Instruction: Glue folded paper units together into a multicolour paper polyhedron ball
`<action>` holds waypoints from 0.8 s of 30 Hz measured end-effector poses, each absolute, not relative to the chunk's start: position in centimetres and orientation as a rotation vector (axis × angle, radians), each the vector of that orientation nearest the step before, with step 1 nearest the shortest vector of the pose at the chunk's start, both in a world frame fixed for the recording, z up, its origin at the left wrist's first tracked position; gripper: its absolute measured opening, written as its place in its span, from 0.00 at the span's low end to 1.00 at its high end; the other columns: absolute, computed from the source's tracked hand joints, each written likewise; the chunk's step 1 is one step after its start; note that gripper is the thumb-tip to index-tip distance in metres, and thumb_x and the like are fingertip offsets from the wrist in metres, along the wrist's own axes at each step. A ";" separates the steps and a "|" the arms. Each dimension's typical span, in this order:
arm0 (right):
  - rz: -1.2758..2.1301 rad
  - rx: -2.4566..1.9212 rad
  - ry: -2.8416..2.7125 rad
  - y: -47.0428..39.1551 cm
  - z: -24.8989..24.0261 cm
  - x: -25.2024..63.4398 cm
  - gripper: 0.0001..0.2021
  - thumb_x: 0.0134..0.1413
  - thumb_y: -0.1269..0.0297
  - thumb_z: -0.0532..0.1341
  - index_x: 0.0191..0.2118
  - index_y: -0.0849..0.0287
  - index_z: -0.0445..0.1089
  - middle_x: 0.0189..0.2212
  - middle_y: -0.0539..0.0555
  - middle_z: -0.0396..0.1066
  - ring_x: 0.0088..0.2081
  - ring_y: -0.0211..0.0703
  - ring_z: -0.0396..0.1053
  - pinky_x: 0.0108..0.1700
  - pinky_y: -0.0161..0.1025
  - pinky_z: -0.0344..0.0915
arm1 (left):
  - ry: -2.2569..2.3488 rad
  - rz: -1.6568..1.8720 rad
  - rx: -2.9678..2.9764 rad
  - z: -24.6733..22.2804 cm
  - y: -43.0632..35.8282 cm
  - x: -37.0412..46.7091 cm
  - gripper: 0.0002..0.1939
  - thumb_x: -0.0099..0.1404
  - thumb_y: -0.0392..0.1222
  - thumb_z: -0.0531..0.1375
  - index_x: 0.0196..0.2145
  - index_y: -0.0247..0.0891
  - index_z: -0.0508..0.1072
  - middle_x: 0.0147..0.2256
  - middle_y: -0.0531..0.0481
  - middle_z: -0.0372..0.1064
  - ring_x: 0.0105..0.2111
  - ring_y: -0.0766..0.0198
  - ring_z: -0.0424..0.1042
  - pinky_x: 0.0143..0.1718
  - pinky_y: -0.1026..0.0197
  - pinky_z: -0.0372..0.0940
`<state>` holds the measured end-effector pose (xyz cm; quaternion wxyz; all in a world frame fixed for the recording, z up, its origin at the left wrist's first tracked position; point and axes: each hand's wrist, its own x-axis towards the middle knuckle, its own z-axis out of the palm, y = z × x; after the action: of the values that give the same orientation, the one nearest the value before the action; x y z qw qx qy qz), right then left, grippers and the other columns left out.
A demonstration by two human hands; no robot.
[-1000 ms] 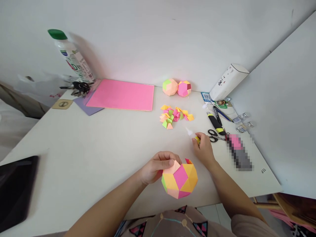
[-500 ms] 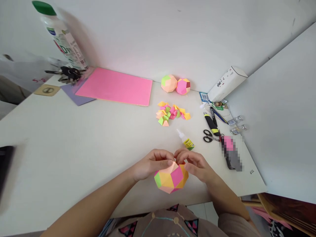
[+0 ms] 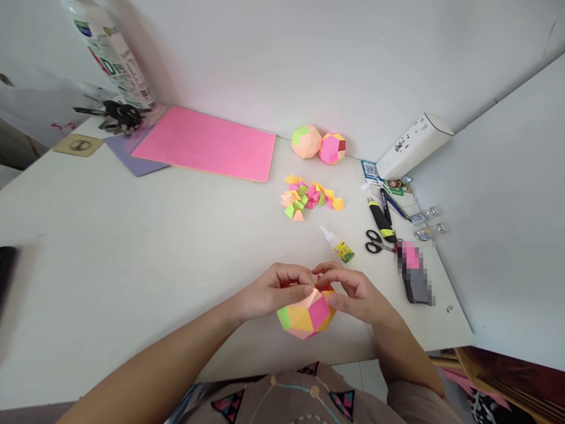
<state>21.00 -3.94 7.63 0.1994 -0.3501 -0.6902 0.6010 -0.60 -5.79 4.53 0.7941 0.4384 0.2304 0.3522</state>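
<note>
A white table (image 3: 176, 241) spreads across the view, and a flat pink sheet (image 3: 207, 144) lies toward its back left, partly covering a purple sheet (image 3: 141, 165). A white bottle (image 3: 115, 59) stands beyond the sheet's left corner, its top cut off by the frame, and a white container (image 3: 412, 147) is at the back right near the wall. At the near edge the person's two hands come together around one paper ball: the left hand (image 3: 278, 288) is clamped on its left side, thumb flat on a peach face and fingers curled behind the rim; the right hand (image 3: 355, 291) grips the other side, thumb against an orange face, fingers arched over the top, with a small gap between thumb and forefinger. The paper ball (image 3: 300, 318), patched in orange, pink, peach and green, is held in front of the person's body; the fingers hide much of its upper part, so whether they pinch a loose piece there cannot be told. A peach ball (image 3: 306, 142) and a pink ball (image 3: 332, 148) sit side by side at the wall. Black-handled scissors (image 3: 377, 242) lie to the right, a yellow-labelled glue bottle (image 3: 339, 245) lies just beyond the right fingers, apart from them, and small folded paper pieces (image 3: 315, 195) are heaped farther back, with nothing between them and the glue
</note>
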 end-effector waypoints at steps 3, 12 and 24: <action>1.592 -0.939 -2.046 -3.9 7.8 20.9 0.06 0.56 0.62 0.61 0.39 0.56 0.70 0.37 0.55 0.72 0.59 0.48 0.57 0.57 0.49 0.58 | 0.504 0.806 0.983 4.6 -5.8 -0.6 0.14 0.63 0.46 0.58 0.26 0.33 0.69 0.26 0.53 0.61 0.25 0.70 0.59 0.27 0.65 0.53; 1.410 -0.903 -2.120 -4.3 8.4 20.4 0.03 0.54 0.67 0.63 0.30 0.57 0.70 0.28 0.53 0.72 0.54 0.50 0.64 0.56 0.50 0.61 | 0.572 0.795 1.112 4.4 -5.9 -0.5 0.11 0.62 0.41 0.58 0.25 0.33 0.68 0.24 0.53 0.60 0.24 0.70 0.57 0.26 0.65 0.54; 1.287 -0.793 -2.185 -4.3 8.6 20.2 0.03 0.53 0.70 0.62 0.32 0.56 0.72 0.30 0.53 0.73 0.48 0.48 0.69 0.57 0.52 0.62 | 0.486 0.989 1.227 4.2 -6.1 0.2 0.09 0.60 0.34 0.57 0.22 0.34 0.67 0.26 0.50 0.62 0.27 0.67 0.62 0.29 0.63 0.60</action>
<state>20.21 -4.31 8.56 0.2401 -0.2897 -0.7983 0.4703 0.23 -6.07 4.16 0.6789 0.5465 0.2162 0.4402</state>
